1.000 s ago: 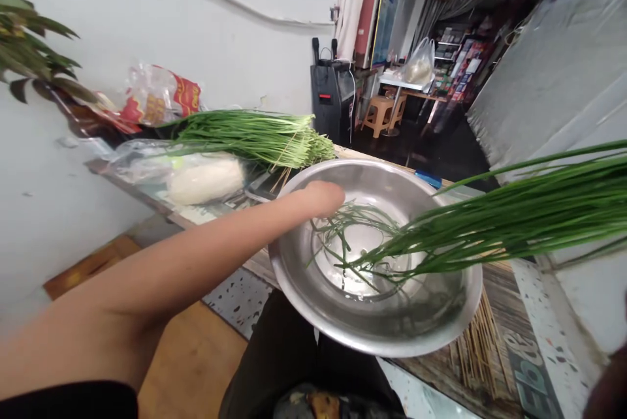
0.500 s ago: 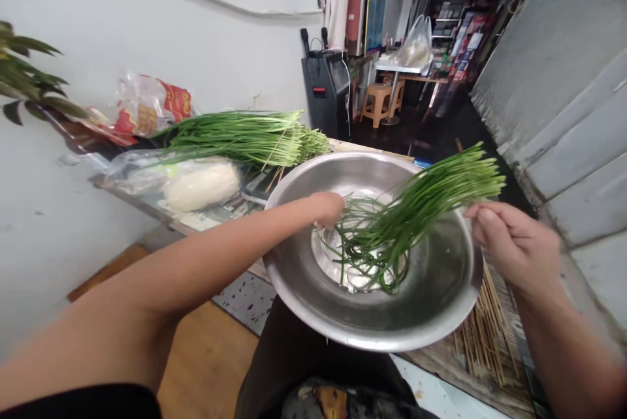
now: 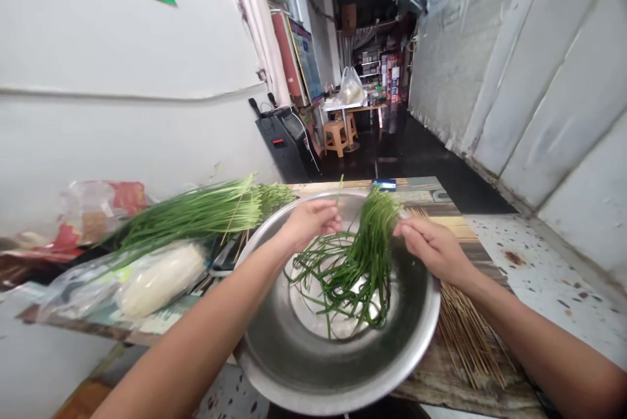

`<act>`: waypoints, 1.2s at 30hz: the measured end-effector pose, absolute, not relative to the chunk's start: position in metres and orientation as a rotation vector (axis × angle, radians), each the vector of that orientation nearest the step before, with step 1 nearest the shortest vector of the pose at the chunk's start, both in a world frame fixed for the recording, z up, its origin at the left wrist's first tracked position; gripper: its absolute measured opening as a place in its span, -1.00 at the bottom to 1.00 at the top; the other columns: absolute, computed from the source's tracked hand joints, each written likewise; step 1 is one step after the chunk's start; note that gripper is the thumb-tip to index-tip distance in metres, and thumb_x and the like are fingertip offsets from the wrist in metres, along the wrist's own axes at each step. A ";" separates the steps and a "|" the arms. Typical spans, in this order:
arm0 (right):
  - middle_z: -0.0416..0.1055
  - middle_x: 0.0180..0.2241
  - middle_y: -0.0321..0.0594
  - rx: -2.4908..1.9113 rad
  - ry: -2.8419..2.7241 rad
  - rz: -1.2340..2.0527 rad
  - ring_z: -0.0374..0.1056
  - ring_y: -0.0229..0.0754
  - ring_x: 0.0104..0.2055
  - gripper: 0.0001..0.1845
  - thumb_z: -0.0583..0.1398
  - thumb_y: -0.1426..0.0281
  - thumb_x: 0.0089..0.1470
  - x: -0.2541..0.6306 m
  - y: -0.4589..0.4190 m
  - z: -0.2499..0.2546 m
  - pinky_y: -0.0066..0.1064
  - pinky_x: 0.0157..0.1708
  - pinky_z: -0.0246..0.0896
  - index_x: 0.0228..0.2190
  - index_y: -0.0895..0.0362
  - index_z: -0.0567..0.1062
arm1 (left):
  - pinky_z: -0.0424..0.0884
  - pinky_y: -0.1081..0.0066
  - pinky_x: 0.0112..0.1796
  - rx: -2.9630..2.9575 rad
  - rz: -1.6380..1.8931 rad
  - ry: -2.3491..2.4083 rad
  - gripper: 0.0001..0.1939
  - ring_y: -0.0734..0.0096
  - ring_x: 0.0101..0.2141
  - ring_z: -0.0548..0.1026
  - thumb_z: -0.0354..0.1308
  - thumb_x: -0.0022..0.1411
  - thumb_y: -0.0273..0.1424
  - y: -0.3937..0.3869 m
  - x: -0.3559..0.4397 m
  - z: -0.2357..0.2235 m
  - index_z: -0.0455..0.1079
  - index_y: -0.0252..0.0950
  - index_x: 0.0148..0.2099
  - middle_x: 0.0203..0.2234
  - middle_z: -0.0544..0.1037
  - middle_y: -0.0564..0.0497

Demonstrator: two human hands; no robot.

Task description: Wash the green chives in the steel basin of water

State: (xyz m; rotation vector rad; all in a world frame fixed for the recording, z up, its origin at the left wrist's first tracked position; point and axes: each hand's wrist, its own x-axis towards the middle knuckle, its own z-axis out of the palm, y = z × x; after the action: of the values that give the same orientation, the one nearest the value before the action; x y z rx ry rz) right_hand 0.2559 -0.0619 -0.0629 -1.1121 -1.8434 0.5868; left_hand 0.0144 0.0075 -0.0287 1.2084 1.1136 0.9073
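Observation:
A wide steel basin [image 3: 337, 399] stands before me, with loose green chives trailing in its bottom. My right hand [image 3: 434, 249] is closed at its right rim, pinching beside the pale stem ends of a thick bunch of chives [image 3: 375, 243]. The bunch hangs from there into the basin, apparently threaded on a skewer that my fingers mostly hide. Over the left part of the basin, my left hand [image 3: 316, 220] pinches a single chive stalk [image 3: 339, 189], its cut end pointing up, left of the bunch.
More chives [image 3: 196, 210] lie in a pile on the left, behind a bagged white lump [image 3: 161, 275]. Bamboo skewers [image 3: 470, 334] are spread on the wooden table at right. A blue packet [image 3: 383, 185] sits beyond the basin, and a black speaker [image 3: 287, 141] by the wall.
My left hand has risen out of the basin with a chive stalk. My right hand has turned the bunch from slanting to nearly upright. The camera view has tilted up and turned right.

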 end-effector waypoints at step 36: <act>0.09 -0.65 -0.43 -1.083 -1.801 0.674 0.03 -0.37 -0.61 -0.71 -0.02 0.28 0.19 0.253 -0.065 -0.058 -0.49 -0.56 -0.05 -0.39 0.15 0.41 | 0.18 0.54 -0.50 1.173 1.210 0.941 -0.73 0.62 -0.54 0.30 0.28 -0.04 -0.31 -0.005 0.067 -0.013 0.44 -0.39 -0.29 -0.47 0.50 -0.01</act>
State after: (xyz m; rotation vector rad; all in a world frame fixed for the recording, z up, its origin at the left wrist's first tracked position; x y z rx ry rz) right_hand 0.2533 -0.0648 -0.0581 -1.0834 -1.8009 0.6735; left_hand 0.0672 -0.0050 -0.0134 1.1730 0.9405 1.2101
